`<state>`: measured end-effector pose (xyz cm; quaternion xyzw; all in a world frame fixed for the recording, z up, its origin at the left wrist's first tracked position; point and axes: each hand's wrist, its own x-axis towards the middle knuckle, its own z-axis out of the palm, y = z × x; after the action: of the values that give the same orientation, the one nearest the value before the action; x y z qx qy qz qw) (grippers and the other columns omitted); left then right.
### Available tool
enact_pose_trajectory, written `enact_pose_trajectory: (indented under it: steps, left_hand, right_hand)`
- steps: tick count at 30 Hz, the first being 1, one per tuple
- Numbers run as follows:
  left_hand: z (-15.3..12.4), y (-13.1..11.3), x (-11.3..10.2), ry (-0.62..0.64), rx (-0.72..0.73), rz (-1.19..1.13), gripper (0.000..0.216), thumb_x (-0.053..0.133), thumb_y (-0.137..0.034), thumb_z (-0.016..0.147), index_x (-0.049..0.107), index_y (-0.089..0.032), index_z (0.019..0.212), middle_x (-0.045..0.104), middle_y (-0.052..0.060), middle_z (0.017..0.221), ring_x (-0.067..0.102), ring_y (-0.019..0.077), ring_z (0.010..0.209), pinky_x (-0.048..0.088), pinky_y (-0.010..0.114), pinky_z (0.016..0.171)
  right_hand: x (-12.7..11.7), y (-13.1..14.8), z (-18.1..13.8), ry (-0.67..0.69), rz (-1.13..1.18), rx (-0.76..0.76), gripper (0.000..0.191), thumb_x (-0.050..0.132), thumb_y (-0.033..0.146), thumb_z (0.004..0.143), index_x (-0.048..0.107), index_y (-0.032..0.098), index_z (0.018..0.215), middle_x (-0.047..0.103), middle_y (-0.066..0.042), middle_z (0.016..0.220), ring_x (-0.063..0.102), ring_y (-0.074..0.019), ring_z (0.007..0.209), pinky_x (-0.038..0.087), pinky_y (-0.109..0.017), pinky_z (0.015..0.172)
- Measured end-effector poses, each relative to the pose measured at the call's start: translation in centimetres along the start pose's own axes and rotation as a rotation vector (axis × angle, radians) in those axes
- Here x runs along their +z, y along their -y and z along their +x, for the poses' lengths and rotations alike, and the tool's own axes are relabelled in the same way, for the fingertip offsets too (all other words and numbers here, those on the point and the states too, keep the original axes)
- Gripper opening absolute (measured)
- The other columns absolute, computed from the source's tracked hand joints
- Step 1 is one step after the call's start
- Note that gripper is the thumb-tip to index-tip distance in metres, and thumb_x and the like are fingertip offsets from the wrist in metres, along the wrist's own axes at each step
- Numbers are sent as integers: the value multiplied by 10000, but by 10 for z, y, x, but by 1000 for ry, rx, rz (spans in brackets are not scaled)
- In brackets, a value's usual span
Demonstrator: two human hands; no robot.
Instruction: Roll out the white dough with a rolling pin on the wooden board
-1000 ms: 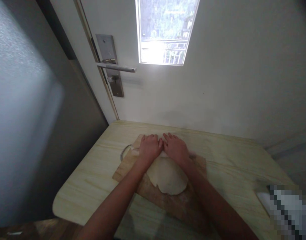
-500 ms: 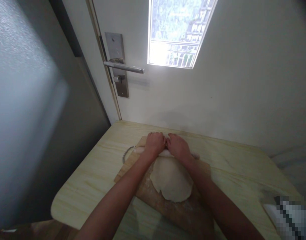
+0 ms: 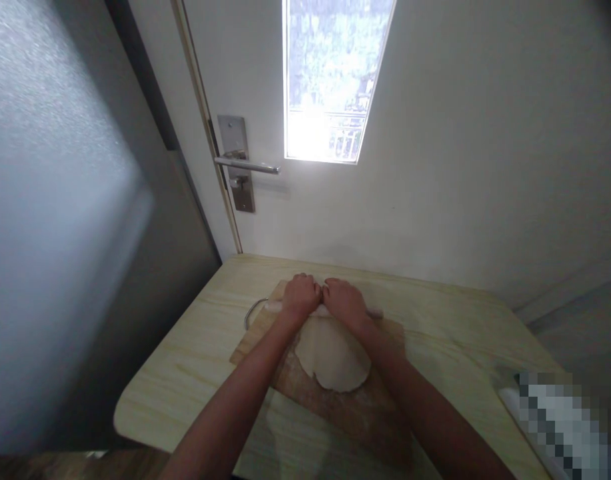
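A flat round sheet of pale dough (image 3: 331, 355) lies on a floured wooden board (image 3: 355, 410). Across its far edge rests a pale rolling pin (image 3: 374, 311), mostly covered by my hands. My left hand (image 3: 300, 297) and my right hand (image 3: 344, 301) sit side by side on the pin, knuckles touching, fingers curled down over it. Both forearms reach in from the bottom of the view.
The board sits on a light wooden table (image 3: 185, 373) pushed against a white door (image 3: 435, 167) with a metal handle (image 3: 246, 166) and a narrow window. A metal loop (image 3: 252, 311) sticks out at the board's left. A blurred white object (image 3: 555, 420) lies at the table's right.
My hands were flat on the pin a second ago; their fingers have since curled over it at the dough's far edge. The view has tilted slightly.
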<state>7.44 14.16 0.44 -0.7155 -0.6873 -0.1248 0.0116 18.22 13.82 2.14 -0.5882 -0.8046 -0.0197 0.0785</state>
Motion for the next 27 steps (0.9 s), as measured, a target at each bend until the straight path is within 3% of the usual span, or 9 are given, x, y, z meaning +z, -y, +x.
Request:
enact_pose_trajectory:
  steps: [8, 14, 17, 21, 27]
  left_hand:
    - [-31, -3, -11, 23, 41, 34, 329, 297, -290, 816, 531, -138, 991, 519, 112, 1100, 401, 221, 1091, 312, 359, 890]
    - [-66, -5, -15, -76, 126, 95, 373, 245, -271, 841, 493, -151, 1091, 459, 103, 1210, 352, 252, 1152, 312, 390, 894]
    - [-83, -3, -15, -105, 189, 95, 382, 241, -257, 842, 477, -139, 1119, 483, 93, 1193, 369, 234, 1145, 293, 390, 920]
    - [-103, 3, -17, -101, 285, 47, 391, 250, -287, 845, 473, -127, 1123, 506, 91, 1171, 394, 215, 1131, 283, 392, 943]
    - [-124, 22, -23, -83, 448, 7, 404, 299, -328, 838, 444, -117, 1150, 494, 109, 1180, 419, 211, 1111, 335, 395, 921]
  right_hand:
    - [1, 7, -33, -59, 33, -52, 335, 264, 249, 848, 557, 150, 978, 513, -134, 1132, 445, -230, 1033, 302, -379, 842]
    - [-5, 16, -68, -107, 25, -51, 360, 241, 261, 865, 574, 151, 944, 579, -113, 1032, 481, -205, 987, 289, -377, 872]
    - [-8, 18, -85, -143, 22, -57, 358, 245, 285, 870, 573, 163, 944, 532, -109, 1119, 451, -201, 1035, 302, -372, 869]
    - [-5, 13, -105, -216, 57, -167, 304, 300, 265, 864, 543, 149, 1005, 480, -106, 1192, 408, -191, 1092, 277, -369, 910]
    - [-2, -7, -127, -264, 107, -377, 273, 433, 152, 799, 510, 153, 1061, 569, -59, 1071, 491, -171, 967, 352, -305, 839]
